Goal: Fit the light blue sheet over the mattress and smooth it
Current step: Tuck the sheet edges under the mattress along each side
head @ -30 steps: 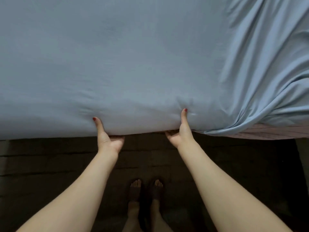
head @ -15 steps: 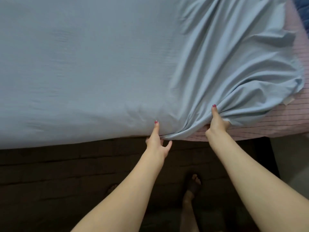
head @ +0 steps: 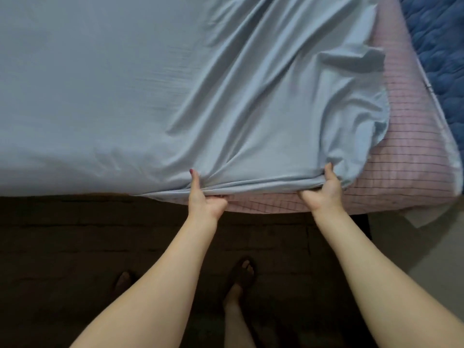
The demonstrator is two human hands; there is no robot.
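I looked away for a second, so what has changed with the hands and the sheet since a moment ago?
Both hands worked rightward along the near bed edge, toward the uncovered corner. The left hand and right hand now grip the bunched hem of the light blue sheet, where before they held the smooth, fitted part. More of the pink mattress has come into view. The sheet's left stretch stayed flat.

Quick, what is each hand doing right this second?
Left hand: gripping the gathered edge of the light blue sheet, thumb on top.
Right hand: gripping the same edge nearer the uncovered corner of the mattress.
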